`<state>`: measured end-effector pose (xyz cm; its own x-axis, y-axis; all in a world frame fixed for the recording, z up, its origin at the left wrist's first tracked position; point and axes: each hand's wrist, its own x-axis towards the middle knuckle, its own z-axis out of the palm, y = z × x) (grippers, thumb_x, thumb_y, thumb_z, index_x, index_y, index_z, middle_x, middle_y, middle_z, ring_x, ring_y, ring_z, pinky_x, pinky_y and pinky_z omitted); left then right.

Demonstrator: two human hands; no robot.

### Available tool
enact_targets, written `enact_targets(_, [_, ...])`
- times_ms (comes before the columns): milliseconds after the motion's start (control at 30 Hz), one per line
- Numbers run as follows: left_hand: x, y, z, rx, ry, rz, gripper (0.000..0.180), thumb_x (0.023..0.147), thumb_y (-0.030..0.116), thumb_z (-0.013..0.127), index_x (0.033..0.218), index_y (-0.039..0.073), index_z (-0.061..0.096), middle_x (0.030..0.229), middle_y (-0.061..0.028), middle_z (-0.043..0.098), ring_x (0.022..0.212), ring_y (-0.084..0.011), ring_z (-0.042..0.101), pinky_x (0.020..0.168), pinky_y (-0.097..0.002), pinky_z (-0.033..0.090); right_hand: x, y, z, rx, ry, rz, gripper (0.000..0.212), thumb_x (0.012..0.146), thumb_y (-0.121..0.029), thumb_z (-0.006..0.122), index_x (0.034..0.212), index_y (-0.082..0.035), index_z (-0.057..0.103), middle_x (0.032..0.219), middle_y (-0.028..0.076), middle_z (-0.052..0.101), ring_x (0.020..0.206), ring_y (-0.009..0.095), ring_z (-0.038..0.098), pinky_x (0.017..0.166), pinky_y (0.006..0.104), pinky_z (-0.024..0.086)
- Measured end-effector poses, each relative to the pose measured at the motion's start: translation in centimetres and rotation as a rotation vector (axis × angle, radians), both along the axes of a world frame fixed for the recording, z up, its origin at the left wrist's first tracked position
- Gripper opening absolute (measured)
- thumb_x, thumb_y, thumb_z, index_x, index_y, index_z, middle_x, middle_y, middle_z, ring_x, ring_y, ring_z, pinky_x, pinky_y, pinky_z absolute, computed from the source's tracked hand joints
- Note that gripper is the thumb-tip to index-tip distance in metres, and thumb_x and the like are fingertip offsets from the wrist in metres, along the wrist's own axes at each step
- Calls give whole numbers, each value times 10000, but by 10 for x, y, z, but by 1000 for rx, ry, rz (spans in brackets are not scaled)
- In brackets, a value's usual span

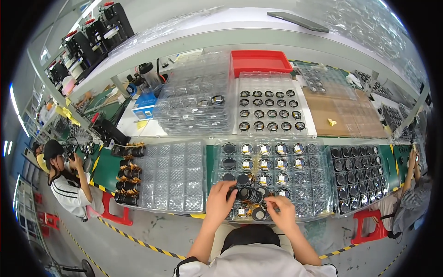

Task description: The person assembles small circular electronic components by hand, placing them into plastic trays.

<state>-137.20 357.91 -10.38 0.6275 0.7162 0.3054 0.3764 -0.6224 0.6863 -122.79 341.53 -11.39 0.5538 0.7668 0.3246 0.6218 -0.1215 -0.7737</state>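
My left hand (219, 199) grips one end of a row of black round parts (251, 194) lying on its side over a clear plastic cell tray (318, 184). My right hand (279, 210) pinches the other end of the row, next to a loose black ring (258, 213). Several cells of this tray hold round black parts with gold and white centres (265, 164); others stand bare.
A bare clear tray (173, 175) lies left, with stacks of black ring parts (128, 177) beside it. A tray of dark round parts (357, 177) sits right. Further trays (270, 111), a red bin (260, 61), cardboard (341, 115) behind. People sit at both ends; red stools (369, 226).
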Motion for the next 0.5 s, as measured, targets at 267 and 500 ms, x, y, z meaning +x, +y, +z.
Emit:
enact_targets(267, [47, 28, -3, 225, 332, 6, 383, 661, 271, 764, 971, 83, 642, 983, -87, 546, 957, -298, 505, 822, -393, 444, 6, -23, -1, 26, 25, -62, 123, 781, -70, 640, 902, -73, 664, 752, 78, 605, 648, 200, 579, 579, 293, 484])
enact_targets(500, [48, 32, -3, 223, 304, -13, 275, 666, 233, 760, 853, 78, 634, 942, -89, 545, 932, -290, 511, 790, -390, 441, 12, -30, 2, 56, 51, -63, 121, 784, -70, 640, 903, -71, 663, 754, 77, 601, 651, 195, 577, 580, 283, 481])
